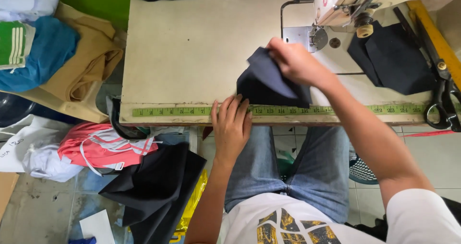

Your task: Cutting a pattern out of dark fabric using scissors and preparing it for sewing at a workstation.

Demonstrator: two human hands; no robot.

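Left hand: the left hand [232,126] lies flat and spread at the near edge of the surface [187,52], fingertips over the green measuring tape [192,111] and just touching the lower corner of the dark cloth piece [269,83].
Right hand: the right hand [295,61] pinches the top fold of that cloth, lifting it slightly; which fingers close on it is hard to tell, as the hand is blurred.
Step in hand: it looks like folding or lining up the cloth piece just in front of the sewing machine [345,4].
Next move calls for: likely keeping the edges matched while the near hand pins the corner down.
Beside: more dark cloth [391,56] lies right of the machine, black scissors [444,95] at the far right edge.
In the way: little; the needle plate [307,36] is close behind the cloth.
Floor: heaps of coloured fabric [72,56] lie to the left.
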